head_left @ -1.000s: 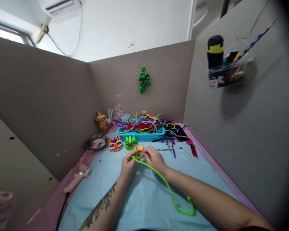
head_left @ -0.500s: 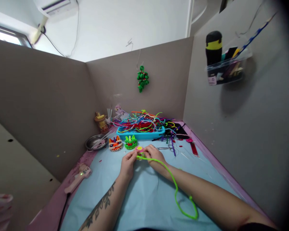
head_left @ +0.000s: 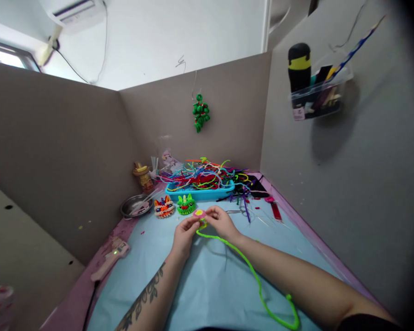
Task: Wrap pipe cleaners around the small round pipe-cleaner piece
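Note:
Between my hands is a small pipe-cleaner piece (head_left: 199,213) with a pink rim and a yellow middle. A long bright green pipe cleaner (head_left: 244,258) trails from under it, over the blue cloth and beside my right forearm, ending in a bend. My left hand (head_left: 184,235) is closed, thumb and fingers pinching the piece from the left. On the other side, my right hand (head_left: 223,224) also pinches at its edge; its fingertips are partly hidden. Just beyond sit a green pipe-cleaner animal head (head_left: 186,205) and an orange one (head_left: 164,208).
A blue tray (head_left: 179,195) heaped with coloured pipe cleaners stands at the back. Scissors (head_left: 236,212) lie right of my hands. At left are a metal bowl (head_left: 135,207) and a pink glue gun (head_left: 111,261) with its cord. Grey partitions (head_left: 158,110) enclose the table.
The green pipe cleaner's free end has swung down and to the right. My right fingers have shifted slightly at the piece, and more of its underside shows. The view has turned a little.

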### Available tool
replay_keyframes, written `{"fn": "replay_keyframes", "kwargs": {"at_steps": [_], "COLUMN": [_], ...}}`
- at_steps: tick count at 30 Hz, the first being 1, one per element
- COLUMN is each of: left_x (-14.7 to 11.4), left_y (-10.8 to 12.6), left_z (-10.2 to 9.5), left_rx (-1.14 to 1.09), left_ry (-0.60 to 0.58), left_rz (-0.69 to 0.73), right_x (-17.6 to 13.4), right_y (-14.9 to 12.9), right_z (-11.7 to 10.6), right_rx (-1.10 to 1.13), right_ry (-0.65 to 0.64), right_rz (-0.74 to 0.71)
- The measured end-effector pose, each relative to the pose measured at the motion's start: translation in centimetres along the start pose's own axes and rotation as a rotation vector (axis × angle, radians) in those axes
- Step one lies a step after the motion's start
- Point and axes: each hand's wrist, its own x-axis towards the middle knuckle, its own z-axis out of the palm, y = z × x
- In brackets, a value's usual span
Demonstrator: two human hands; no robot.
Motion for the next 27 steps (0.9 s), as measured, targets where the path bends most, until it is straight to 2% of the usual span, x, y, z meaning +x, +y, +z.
{"fn": "replay_keyframes", "kwargs": {"at_steps": [3,5,10,12,14,18,27], "left_x": [-0.2,-0.3,-0.6,-0.7,-0.7,-0.7,-0.4], "left_y": [0.5,0.7,1.0,1.2,1.4,1.4,0.8], "left_z": [0.5,0.6,0.3,0.2,0.1,0.1,0.5], "left_rx": [0.050,0.137,0.524,0.635,0.668,0.637,0.323], "left_ry": [-0.045,-0.010,0.207,0.214,0.181,0.166,0.046], "left_rz": [0.026,0.065,0.367,0.472,0.507,0.461,0.157], "right_x": [0.2,0.2,-0.1,-0.3,-0.4,-0.6,-0.9], "right_y": [-0.3,-0.6,-1.2,-1.1,-1.0,-0.7,0.1], "right_z": [-0.1,-0.2,-0.2,-0.1,-0.2,-0.4,-0.1], "right_rx": [0.023,0.021,-0.088,-0.179,-0.265,-0.345,-0.284], "right_ry": [0.052,0.071,0.031,0.017,0.011,0.007,-0.034], "right_rz": [0.007,0.001,-0.092,-0.143,-0.197,-0.253,-0.186]}}
